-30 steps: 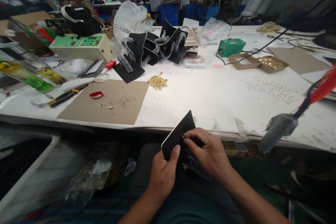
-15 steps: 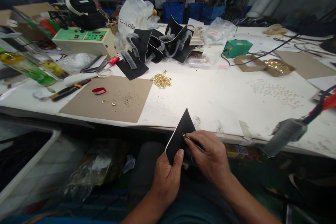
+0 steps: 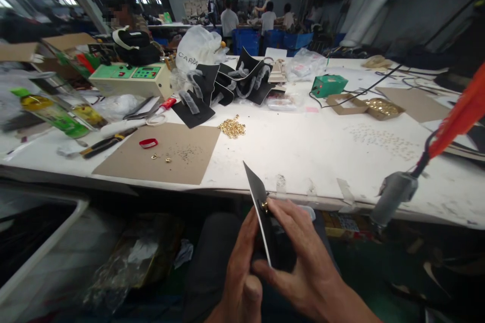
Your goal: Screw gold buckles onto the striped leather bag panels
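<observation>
Both hands hold one black leather piece [image 3: 261, 212] low in the head view, in front of the white table's [image 3: 310, 141] near edge. The piece stands almost edge-on, its point upward. My left hand [image 3: 238, 267] grips its lower left side, thumb up along the face. My right hand [image 3: 303, 257] pinches it from the right, fingertips at a small gold fitting [image 3: 264, 206] set in the leather. On the table lie a heap of gold fittings [image 3: 232, 127] and a stack of black leather pieces [image 3: 227, 83].
A brown card sheet [image 3: 162, 154] with a red ring [image 3: 148, 143] and small gold parts lies at left. Pliers [image 3: 106, 143], a green control box [image 3: 131, 78], a cardboard tray of gold parts [image 3: 381, 107] and an orange-handled tool [image 3: 428, 161] at right. People work at the far tables.
The leather piece has turned from face-on to nearly edge-on and come closer to the camera. Both hands moved lower and nearer. The view tilted upward.
</observation>
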Tool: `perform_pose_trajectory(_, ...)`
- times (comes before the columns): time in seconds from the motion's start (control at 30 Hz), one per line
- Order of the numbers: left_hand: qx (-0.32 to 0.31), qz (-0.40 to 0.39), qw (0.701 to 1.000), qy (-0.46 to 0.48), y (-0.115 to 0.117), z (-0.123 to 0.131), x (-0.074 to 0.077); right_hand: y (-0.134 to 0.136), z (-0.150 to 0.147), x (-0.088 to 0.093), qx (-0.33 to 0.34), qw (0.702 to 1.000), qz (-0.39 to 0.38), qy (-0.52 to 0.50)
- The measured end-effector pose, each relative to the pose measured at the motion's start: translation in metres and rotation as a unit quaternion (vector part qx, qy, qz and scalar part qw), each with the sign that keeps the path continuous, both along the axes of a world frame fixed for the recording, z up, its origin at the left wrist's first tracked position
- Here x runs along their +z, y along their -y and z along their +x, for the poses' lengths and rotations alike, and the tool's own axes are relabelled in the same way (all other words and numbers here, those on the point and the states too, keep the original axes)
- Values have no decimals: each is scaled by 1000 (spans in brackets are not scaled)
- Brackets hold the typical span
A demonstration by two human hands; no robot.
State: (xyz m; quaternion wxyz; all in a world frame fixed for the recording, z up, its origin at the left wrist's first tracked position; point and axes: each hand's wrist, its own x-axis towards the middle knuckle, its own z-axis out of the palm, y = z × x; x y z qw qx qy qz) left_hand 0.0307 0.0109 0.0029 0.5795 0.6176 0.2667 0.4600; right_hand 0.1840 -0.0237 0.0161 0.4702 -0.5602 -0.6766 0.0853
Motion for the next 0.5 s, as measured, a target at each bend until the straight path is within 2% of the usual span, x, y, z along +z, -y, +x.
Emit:
perform_pose_trajectory(0.07,17,-3,1000,13,5,-1,4,2,-2,0,1,1000,24,-20)
perform_pose_trajectory(0.13,46,-24,999,0,7,-5,8,5,-1,0,29,998,40,-41)
perform_pose_trajectory(0.23,109,-60,990,-63,5,-13,17,11,4,2,92,993,45,-52)
perform_pose_trajectory(0.3,153,-57,981,-105,1,-17,22,15,8,3,117,991,40,-55)
perform_pose_trajectory(0.4,179,-20,972,-150,-9,-23,25,21,16,4,147,986,27,-72)
perform_pose_trajectory(0.5,189,68,961,-190,-21,-29,24,26,25,4,187,978,-6,-88)
